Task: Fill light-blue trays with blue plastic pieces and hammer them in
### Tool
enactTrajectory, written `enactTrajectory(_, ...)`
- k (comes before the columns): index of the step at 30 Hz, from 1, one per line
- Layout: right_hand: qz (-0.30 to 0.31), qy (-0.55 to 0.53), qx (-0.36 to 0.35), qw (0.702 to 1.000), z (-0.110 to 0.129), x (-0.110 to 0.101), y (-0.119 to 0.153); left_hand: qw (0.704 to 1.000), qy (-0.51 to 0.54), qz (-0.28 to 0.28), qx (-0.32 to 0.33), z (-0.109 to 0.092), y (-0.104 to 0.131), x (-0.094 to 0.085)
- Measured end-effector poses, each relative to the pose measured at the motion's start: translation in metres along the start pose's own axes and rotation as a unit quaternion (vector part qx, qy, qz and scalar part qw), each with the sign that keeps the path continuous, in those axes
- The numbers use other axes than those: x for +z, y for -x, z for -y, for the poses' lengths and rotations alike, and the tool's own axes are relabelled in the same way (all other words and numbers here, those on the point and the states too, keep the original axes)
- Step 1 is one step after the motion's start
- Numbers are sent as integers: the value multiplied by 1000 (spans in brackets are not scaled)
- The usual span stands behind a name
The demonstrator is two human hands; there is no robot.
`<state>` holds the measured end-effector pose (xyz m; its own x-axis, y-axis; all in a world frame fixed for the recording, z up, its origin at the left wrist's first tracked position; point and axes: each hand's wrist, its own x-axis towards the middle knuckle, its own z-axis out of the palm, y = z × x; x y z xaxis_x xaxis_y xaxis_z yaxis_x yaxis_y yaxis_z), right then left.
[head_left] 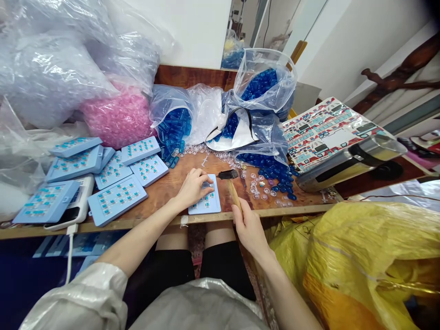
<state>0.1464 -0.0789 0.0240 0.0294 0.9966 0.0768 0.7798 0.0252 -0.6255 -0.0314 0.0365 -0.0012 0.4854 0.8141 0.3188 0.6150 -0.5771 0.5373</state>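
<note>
A light blue plastic panel dotted with small blue pieces lies flat at the table's front edge. Over its upper left part rests my left hand, fingers bent together and pressed down on it; whatever they pinch is too small to make out. My right hand is wrapped round the wooden handle of a small hammer. The hammer's black head is just right of the panel's top corner, apart from my left fingers. Clear plastic bits and dark blue pieces lie scattered beyond the hammer.
Similar panels are piled at the left, some over a white power strip. Bags of blue pieces stand at the back, near a pink-filled bag. A sticker-covered box stands right, above a yellow sack.
</note>
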Motion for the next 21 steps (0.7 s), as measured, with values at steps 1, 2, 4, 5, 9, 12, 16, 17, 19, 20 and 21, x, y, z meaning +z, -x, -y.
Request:
enactTrajectory(1, 6, 27, -1, 1000, 2, -1, 0, 1000, 6, -2, -1, 1, 0, 1)
enactTrajectory(2, 20, 60, 5, 998, 4, -3, 1, 1000, 9, -1, -3, 1, 0, 2)
enactTrajectory(4, 55, 121, 29, 991, 8, -5, 1, 1000, 9, 4, -11, 1, -1, 3)
enactTrajectory(5, 62, 133, 37, 988, 10, -7, 1, 1000, 10, 8, -15, 0, 0, 3)
enactTrajectory(9, 4, 52, 10, 999, 14, -13, 3, 1000, 19, 14, -19, -4, 0, 1)
enactTrajectory(12, -15, -9, 3, 1000, 9, -15, 5, 1000, 26, 6, -16, 4, -8, -7)
enactTrajectory(16, -9, -46, 20, 999, -4, -7, 7, 994, -76, -71, -37, 41, -38, -21)
enactTrajectory(17, -8, -51, 23, 998, -7, -4, 7, 990, -118, -67, -40, 51, -46, -23)
enactTrajectory(19, -2, -55, 30, 998, -12, 1, 8, 981, -190, -27, -29, 68, -60, -25)
enactTrajectory(20, 3, -56, 35, 998, -13, 3, 9, 976, -217, -4, -19, 74, -65, -24)
enactTrajectory(21, 7, -56, 41, 998, -14, 4, 9, 971, -238, 12, -8, 78, -69, -23)
